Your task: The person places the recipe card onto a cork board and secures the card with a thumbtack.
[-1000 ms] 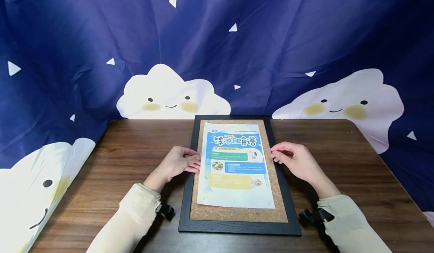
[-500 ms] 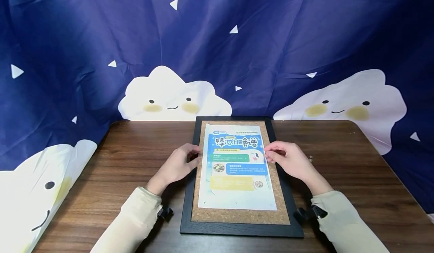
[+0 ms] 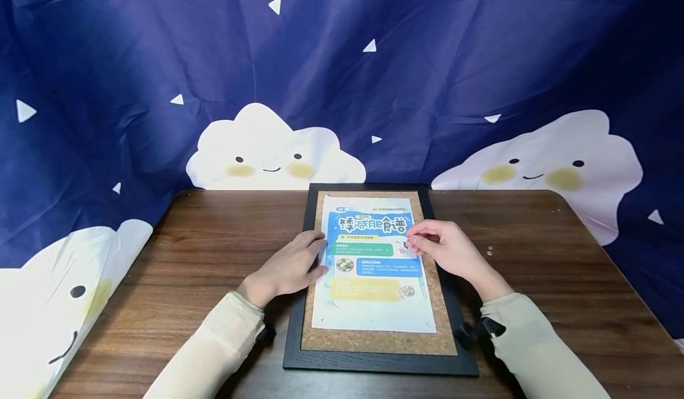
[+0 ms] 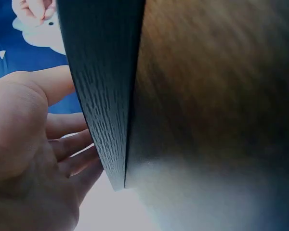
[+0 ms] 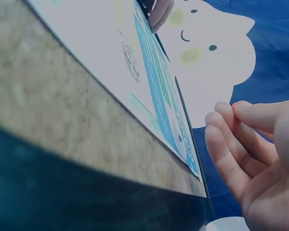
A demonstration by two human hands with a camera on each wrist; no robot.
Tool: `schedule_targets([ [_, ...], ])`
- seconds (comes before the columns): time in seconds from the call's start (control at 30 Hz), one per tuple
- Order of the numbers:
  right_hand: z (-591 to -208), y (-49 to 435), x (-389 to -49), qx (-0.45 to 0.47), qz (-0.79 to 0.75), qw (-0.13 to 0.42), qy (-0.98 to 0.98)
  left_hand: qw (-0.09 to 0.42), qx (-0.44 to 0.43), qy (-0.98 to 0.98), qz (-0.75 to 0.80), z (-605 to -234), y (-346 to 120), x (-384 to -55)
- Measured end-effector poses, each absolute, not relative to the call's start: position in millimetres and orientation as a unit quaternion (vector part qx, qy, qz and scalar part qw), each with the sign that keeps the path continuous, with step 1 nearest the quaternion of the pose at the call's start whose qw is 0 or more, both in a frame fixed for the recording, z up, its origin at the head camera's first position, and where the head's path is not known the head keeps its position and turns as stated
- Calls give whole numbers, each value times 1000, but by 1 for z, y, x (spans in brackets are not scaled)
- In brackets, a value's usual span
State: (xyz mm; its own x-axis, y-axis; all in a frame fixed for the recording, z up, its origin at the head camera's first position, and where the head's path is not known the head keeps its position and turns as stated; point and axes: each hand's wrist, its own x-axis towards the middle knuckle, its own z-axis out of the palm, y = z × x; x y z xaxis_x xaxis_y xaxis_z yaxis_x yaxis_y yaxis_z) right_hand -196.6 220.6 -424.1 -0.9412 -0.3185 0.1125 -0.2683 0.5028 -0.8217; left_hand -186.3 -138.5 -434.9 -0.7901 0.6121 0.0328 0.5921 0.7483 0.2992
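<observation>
Poster on a framed cork board, 2 hands at its edges

The blue-and-white poster lies lengthwise away from the person, title at the far end, on the cork board; left hand presses flat with fingers straight, right hand pinches its right edge.

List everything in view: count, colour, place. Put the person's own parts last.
Table: one, dark wood grain, fills the foreground.
Cork board: one, tan cork in a black frame, lies flat mid-table.
Poster: one, white and blue with a yellow panel, lies on the cork.
Small objects: a few, pale, too small to identify, on the table right of the board.
Backdrop cloth: one, navy with white clouds and triangles, behind and beside the table.
Left hand: fingers flat on the poster's left edge.
Right hand: fingertips pinched together over the poster's right side; whether it holds anything cannot be told.
</observation>
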Motion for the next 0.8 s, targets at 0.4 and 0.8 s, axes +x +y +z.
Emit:
schedule_targets([
  [0.4,-425,206,-212,-172,-470,48,864,27,347,933,89,-431,-136,-185],
  [0.8,-424,187,-226,-176,-477,61,859,33,342,935,86,-433,-138,-187],
])
